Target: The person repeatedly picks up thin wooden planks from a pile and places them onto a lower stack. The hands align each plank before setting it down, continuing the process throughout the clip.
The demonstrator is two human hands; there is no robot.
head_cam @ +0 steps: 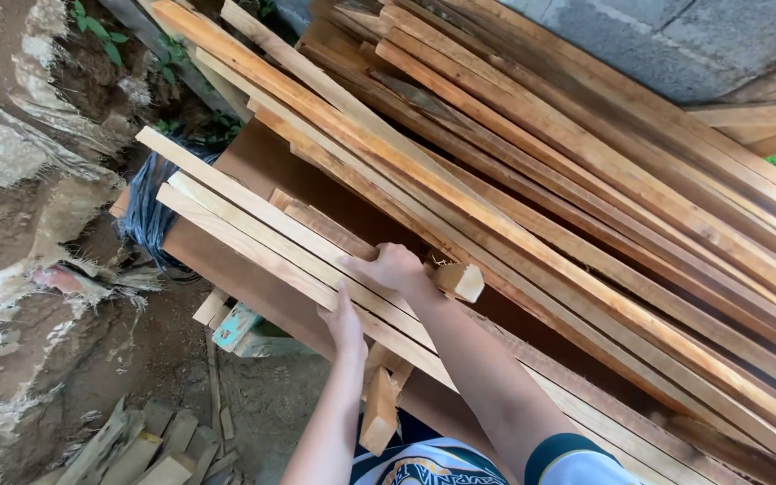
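Observation:
A pile of long, pale and orange-brown wooden slats [514, 180] lies slanted from top left to bottom right over a brown board [262, 166]. My right hand [395, 267] rests fingers-down on the lower slats [253, 220], next to a short cut block end [460, 281]. My left hand [345, 323] presses flat against the near edge of the lowest slat, fingers pointing up. A short wooden piece [379, 411] hangs below the slats, between my forearms.
Bare dirt ground with torn whitish sacking [11, 269] lies to the left. Scrap wood offcuts [150, 445] sit at the bottom left. A dark bundle [150, 211] lies by the board's left end. A grey block wall [675, 36] stands at top right.

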